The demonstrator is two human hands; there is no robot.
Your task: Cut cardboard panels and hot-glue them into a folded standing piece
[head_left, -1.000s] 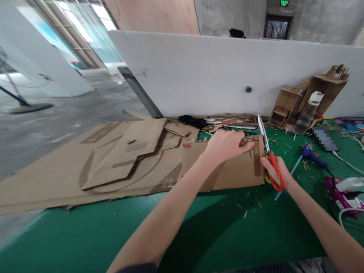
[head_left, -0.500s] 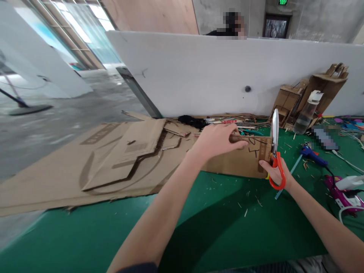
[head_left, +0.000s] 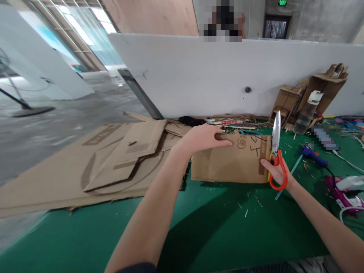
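Observation:
A rectangular piece of brown cardboard (head_left: 227, 165) with black marker writing stands tilted over the green table. My left hand (head_left: 200, 139) grips its top edge toward the left, thumb on the near face and fingers behind. My right hand (head_left: 275, 172) pinches the right edge, with the thumb on the front. In that same hand are scissors (head_left: 280, 168) with orange handles, their blades pointing up. A thin yellow strip shows beside the right edge; what it belongs to is hidden.
Larger cardboard sheets (head_left: 108, 167) cover the table's left side. At right lie a blue glue gun (head_left: 314, 155), a phone (head_left: 325, 138) and a magenta power strip (head_left: 345, 195). A bottle (head_left: 308, 112) stands by cardboard structures (head_left: 325, 91). Behind the white partition (head_left: 199, 76) is a person.
The cardboard has turned so more of its face shows, and its lower edge sits lower. My left hand has shifted left along the top edge. The person behind the partition has moved.

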